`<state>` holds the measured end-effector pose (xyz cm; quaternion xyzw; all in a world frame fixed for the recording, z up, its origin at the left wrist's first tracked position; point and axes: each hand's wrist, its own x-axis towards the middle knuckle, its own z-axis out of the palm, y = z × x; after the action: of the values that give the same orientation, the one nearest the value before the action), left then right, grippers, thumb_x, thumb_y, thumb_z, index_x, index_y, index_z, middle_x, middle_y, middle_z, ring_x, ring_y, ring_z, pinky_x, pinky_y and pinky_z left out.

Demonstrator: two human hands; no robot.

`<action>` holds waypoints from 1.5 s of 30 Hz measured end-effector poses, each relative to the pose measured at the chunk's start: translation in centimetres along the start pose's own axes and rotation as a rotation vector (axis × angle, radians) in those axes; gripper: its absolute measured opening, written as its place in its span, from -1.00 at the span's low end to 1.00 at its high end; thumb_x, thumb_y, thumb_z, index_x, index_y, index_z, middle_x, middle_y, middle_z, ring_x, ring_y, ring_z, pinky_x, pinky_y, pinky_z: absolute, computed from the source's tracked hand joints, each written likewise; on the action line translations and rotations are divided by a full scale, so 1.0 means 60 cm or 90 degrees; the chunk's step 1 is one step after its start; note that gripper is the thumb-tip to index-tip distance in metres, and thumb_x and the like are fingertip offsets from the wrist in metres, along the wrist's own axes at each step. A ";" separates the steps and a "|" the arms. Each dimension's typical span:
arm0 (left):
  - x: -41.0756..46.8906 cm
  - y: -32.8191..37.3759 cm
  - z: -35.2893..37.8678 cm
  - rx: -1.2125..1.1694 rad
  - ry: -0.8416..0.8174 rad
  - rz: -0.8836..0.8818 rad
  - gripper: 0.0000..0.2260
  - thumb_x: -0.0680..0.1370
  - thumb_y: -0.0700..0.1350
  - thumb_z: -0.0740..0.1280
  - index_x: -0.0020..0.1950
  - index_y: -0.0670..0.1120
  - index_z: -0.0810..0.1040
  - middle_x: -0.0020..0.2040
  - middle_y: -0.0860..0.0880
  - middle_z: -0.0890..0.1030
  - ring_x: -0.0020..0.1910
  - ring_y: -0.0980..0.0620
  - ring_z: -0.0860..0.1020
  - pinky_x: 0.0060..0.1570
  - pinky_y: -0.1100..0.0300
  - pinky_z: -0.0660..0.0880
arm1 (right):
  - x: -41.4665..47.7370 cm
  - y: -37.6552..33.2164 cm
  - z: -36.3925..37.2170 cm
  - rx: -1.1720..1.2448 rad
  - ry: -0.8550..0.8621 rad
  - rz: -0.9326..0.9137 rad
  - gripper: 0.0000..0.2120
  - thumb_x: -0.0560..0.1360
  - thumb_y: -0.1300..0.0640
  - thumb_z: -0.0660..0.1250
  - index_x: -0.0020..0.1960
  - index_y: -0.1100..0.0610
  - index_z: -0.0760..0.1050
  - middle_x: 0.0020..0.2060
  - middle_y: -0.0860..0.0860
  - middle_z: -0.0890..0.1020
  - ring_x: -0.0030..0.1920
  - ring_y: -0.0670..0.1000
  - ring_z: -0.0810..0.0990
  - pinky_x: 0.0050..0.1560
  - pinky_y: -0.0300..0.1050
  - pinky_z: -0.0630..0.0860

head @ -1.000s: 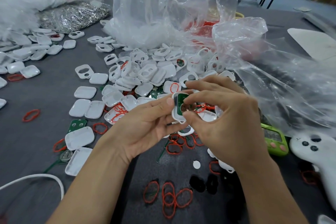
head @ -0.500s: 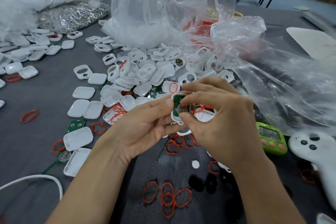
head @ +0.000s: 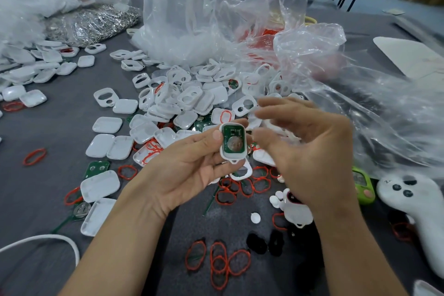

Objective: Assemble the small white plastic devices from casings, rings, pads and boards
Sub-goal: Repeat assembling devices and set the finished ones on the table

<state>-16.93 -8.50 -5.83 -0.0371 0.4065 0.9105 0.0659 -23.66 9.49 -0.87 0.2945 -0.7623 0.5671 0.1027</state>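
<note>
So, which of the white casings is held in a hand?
The casing pinched in the left hand, open side up with a green board inside. The others lie on the table.

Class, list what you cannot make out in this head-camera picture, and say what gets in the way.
Head view:
Fingertips of the right hand: motion blur.
Markings on the board in the casing the left hand holds: too small.
Red contents of the bag: crumpled plastic.
The green gadget: partly behind the right hand.
The cable: cut off by the left edge.
</note>
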 end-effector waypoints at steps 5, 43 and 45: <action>0.000 0.003 0.000 -0.043 -0.001 0.007 -0.46 0.36 -0.03 0.64 0.30 -0.11 0.67 0.23 -0.16 0.68 0.16 -0.02 0.68 0.08 0.12 0.64 | 0.016 0.014 -0.039 -0.143 0.051 0.123 -0.83 0.44 0.14 0.53 -0.21 -0.13 0.71 -0.34 -0.27 0.69 -0.33 -0.22 0.68 -0.25 -0.27 0.61; 0.003 0.006 0.000 -0.078 0.055 0.027 -0.66 0.57 -0.24 0.29 0.32 -0.16 0.63 0.29 -0.15 0.66 0.22 -0.10 0.66 0.04 0.06 0.67 | -0.017 0.042 0.007 -0.107 0.004 0.268 -0.91 0.59 0.01 0.43 0.02 -0.03 0.70 -0.26 -0.07 0.72 -0.16 -0.03 0.67 -0.07 -0.05 0.58; 0.004 0.006 0.002 -0.072 0.067 0.024 -0.65 0.54 -0.25 0.31 0.32 -0.17 0.63 0.30 -0.18 0.65 0.24 -0.12 0.66 0.09 0.03 0.66 | -0.014 0.030 0.010 0.201 -0.021 0.350 -0.83 0.58 0.20 0.42 0.14 0.02 0.67 -0.22 0.00 0.74 -0.21 -0.01 0.70 -0.10 -0.08 0.66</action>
<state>-17.24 -8.61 -5.51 -0.0808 0.3582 0.9298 0.0252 -23.89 9.57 -2.91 0.0988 -0.7175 0.6801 -0.1138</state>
